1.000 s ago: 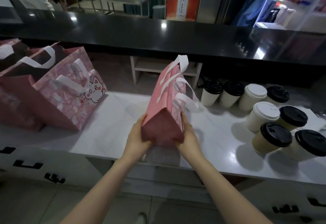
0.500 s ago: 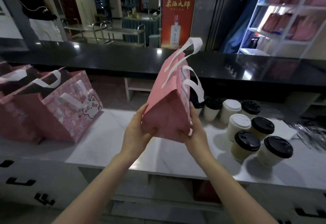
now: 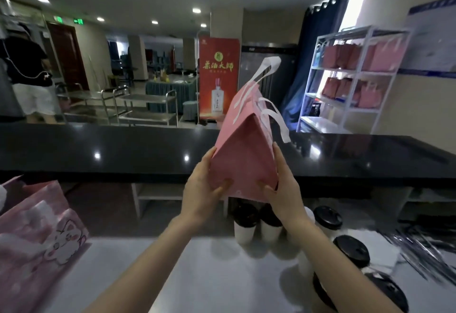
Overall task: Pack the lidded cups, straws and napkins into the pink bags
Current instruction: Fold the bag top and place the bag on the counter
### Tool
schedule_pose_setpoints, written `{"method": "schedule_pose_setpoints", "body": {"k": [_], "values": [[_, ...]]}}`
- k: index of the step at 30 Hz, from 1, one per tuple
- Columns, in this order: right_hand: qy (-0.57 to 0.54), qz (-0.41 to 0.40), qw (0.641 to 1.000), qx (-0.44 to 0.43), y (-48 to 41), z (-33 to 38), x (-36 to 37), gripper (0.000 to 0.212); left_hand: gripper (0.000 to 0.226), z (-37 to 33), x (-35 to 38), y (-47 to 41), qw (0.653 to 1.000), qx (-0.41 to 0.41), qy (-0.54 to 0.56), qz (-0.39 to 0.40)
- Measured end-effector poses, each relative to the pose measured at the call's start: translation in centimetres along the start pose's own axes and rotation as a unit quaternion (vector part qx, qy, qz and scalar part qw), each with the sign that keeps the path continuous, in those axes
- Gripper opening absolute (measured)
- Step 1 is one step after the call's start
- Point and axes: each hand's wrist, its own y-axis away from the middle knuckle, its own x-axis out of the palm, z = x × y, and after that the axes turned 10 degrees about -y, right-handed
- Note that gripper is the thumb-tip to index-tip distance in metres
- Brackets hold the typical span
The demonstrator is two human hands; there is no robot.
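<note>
A pink bag (image 3: pixel 244 155) with white handles is held up in the air above the white counter (image 3: pixel 197 275), its top closed and tilted away. My left hand (image 3: pixel 202 194) grips its left bottom corner, thumb on the near face. My right hand (image 3: pixel 281 189) grips its right bottom corner in the same way. Several lidded paper cups (image 3: pixel 245 226) with black lids stand on the counter below and to the right. Dark wrapped straws (image 3: pixel 424 251) lie at the far right on white napkins (image 3: pixel 380 248).
Another pink bag with a cat print (image 3: pixel 37 233) stands at the left of the counter. A black raised bar top (image 3: pixel 123 147) runs across behind. A white shelf rack (image 3: pixel 355 78) holds more pink bags. A person (image 3: pixel 27 76) stands far left.
Both hands have lifted the pink bag off the counter and raised it well above the cups; the camera view has tilted upward.
</note>
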Motion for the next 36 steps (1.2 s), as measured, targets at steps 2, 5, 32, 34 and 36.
{"method": "schedule_pose_setpoints", "body": {"k": [2, 5, 32, 34, 36], "values": [[0.013, 0.003, 1.0, 0.006, -3.0, -1.4, -0.2, 0.107, 0.086, 0.8, 1.9, -3.1, 1.0, -0.002, -0.001, 0.009], [0.018, 0.005, 1.0, 0.025, -6.8, -3.9, -0.2, 0.108, 0.085, 2.5, 4.8, -6.9, 0.999, -0.016, -0.004, 0.034], [0.15, -0.011, 0.982, 0.119, -17.9, -14.4, 0.3, 0.093, 0.098, 9.4, 14.3, -18.1, 0.98, -0.056, -0.104, 0.158], [0.156, -0.023, 0.982, 0.104, -16.9, -13.6, -0.1, 0.091, 0.091, 9.5, 13.1, -17.1, 0.983, -0.066, -0.105, 0.133], [0.161, -0.035, 0.983, 0.086, -15.4, -12.6, -0.3, 0.087, 0.079, 9.6, 11.3, -15.1, 0.987, -0.067, -0.105, 0.106]]}}
